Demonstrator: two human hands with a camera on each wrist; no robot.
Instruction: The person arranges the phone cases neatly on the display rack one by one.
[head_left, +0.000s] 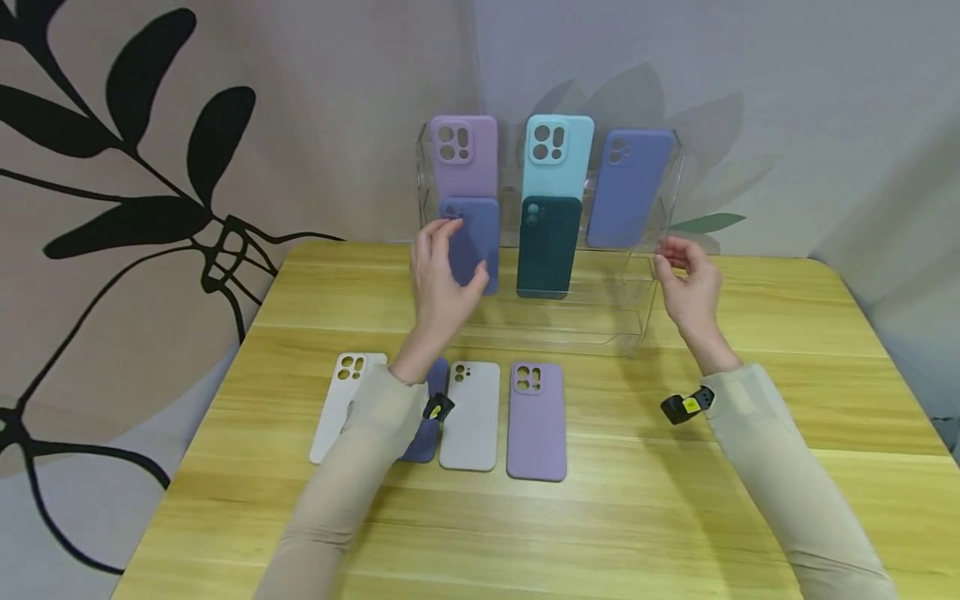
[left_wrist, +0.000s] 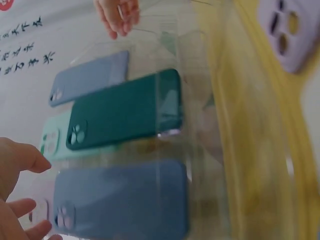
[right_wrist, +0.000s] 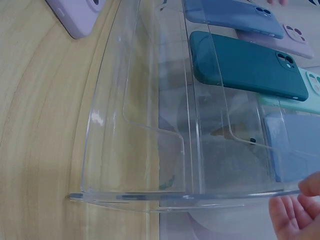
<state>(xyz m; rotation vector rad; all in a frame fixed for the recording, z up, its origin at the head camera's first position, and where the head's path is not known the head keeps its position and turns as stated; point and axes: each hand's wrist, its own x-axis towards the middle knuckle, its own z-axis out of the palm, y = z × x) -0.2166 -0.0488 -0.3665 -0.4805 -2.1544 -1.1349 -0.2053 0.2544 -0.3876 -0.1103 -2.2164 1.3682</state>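
A clear tiered display stand (head_left: 555, 337) holds several phone cases. My left hand (head_left: 442, 279) is at the blue case (head_left: 480, 246) in the stand's lower-left place; its thumb and fingers are spread, and in the left wrist view they appear just off the case. Behind that case stands a purple case (head_left: 480, 162). To the right, a dark green case (head_left: 550, 250) stands before a light turquoise one (head_left: 570, 167). A periwinkle case (head_left: 632, 187) leans at upper right. At the stand's right side, my right hand (head_left: 692, 283) pinches the edge of the side panel (right_wrist: 240, 195).
On the wooden table (head_left: 637, 525) lie a white case (head_left: 335, 417), a blue case (head_left: 425, 442) partly under my left sleeve, a pale grey case (head_left: 471, 425) and a lilac case (head_left: 537, 433). A wall with plant drawings (head_left: 150, 75) rises behind.
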